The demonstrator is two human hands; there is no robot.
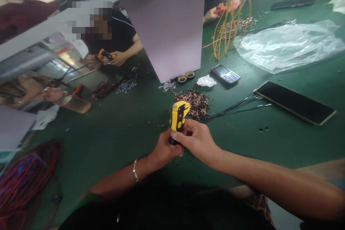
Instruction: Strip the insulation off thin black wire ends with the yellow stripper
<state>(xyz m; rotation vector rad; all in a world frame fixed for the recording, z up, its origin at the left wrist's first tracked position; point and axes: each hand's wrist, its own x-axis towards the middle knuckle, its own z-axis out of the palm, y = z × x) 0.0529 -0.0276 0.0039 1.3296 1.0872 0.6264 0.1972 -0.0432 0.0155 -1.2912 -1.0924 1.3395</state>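
A yellow and black wire stripper (178,116) stands upright in front of me, its jaw end pointing away. My left hand (165,151) is closed around its lower handle. From the other side, my right hand (201,140) grips it too, with the thumb across the handle and the fingers curled beside the yellow body. Whether a wire is between those fingers is hidden. Just beyond the tool lies a pile of short copper-ended wire pieces (198,102). Black wires (231,109) run from the pile toward a large smartphone (295,102).
A keypad phone (225,74), crumpled tissue (206,81) and tape rolls (185,77) lie beyond the pile, near a pale divider panel (172,25). Red cable coils (29,183) sit at left, clear plastic (291,46) at right. Co-workers' hands (118,58) work across the green table.
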